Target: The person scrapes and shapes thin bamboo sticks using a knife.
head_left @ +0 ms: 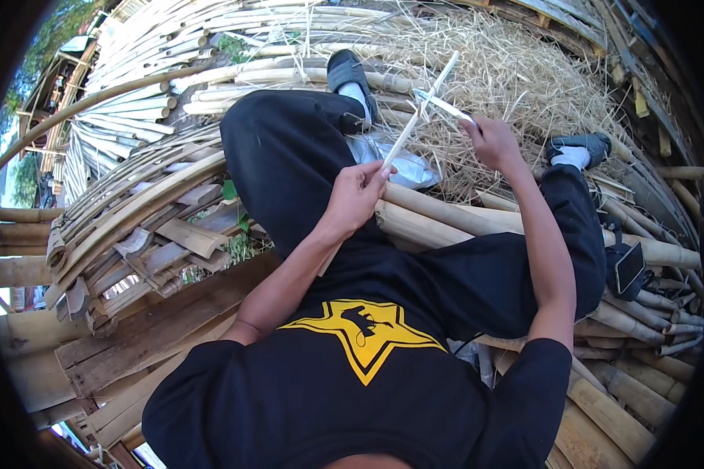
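My left hand [352,199] is closed around a thin, pale bamboo strip [400,144]. The strip slants up and away to the right, and its lower end comes out below my wrist. In my right hand [494,145] is a knife [446,107], gripped by its dark handle. The blade crosses the strip above my left hand and touches it or lies very close. Small curled slivers stick out where the two meet. Under the strip, between my legs, lies a crumpled silvery sheet [413,167].
Bamboo shavings [516,74] heap on the ground ahead. Stacked bamboo poles [145,90] lie at the far left, with split bamboo pieces [192,234] nearer. My legs, in dark trousers, are spread around the work. A phone [629,267] sits by my right knee.
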The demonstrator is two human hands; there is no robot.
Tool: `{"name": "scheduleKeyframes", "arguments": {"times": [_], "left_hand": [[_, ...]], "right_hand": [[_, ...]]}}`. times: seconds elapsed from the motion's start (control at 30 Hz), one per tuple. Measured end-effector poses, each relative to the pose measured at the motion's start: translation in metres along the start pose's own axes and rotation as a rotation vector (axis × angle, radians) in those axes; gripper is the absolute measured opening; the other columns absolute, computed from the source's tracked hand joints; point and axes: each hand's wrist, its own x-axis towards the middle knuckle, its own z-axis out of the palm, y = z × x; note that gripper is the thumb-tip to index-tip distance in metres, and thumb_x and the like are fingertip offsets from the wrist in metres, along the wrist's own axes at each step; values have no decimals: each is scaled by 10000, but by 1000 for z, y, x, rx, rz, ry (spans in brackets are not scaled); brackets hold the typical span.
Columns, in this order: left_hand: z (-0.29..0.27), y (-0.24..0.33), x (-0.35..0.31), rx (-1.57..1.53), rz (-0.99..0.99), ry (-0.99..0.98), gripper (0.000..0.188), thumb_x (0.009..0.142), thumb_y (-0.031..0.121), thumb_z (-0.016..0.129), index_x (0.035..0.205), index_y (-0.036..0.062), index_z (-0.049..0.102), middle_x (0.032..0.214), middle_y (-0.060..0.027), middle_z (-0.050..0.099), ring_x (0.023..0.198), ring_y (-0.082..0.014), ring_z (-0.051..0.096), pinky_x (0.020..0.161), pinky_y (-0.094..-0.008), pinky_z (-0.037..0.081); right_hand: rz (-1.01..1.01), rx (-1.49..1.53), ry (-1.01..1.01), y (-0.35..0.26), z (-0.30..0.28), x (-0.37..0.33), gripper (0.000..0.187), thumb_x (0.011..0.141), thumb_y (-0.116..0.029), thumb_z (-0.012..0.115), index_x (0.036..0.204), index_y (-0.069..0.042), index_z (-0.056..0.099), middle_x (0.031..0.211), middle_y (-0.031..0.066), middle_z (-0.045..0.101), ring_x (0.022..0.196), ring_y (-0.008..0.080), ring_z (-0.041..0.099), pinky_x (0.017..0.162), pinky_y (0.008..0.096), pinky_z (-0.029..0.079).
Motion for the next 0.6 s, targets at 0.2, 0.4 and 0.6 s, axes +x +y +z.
{"name": "scheduleKeyframes", "arguments": {"times": [0.2, 0.4, 0.6], "left_hand": [[-4, 3, -12, 78, -58, -24, 207, 949, 128, 516, 1008, -21, 647, 606, 51, 446, 542, -18, 361, 470, -210, 286], [-8, -7, -33, 17, -143, -68, 235, 976, 184, 486, 1048, 3, 618, 577, 71, 384, 415, 3, 274, 365, -183, 214], [-16, 10, -25, 15, -161, -140, 245, 983, 215, 468, 1017, 0, 582, 609, 24, 470, 396, -13, 355, 376, -174, 285]], "right_hand": [[83, -56, -23, 30, 19, -12, 446, 921, -468, 439, 881, -66, 629, 784, 200, 629, 785, 409, 591, 680, 485, 458], [-80, -101, -12, 39, 16, -9, 451, 932, -456, 432, 857, -52, 619, 750, 192, 619, 750, 416, 585, 653, 504, 442], [5, -36, 40, 21, 6, -6, 486, 931, -472, 437, 821, -28, 602, 684, 210, 599, 703, 410, 590, 632, 493, 446]]}}
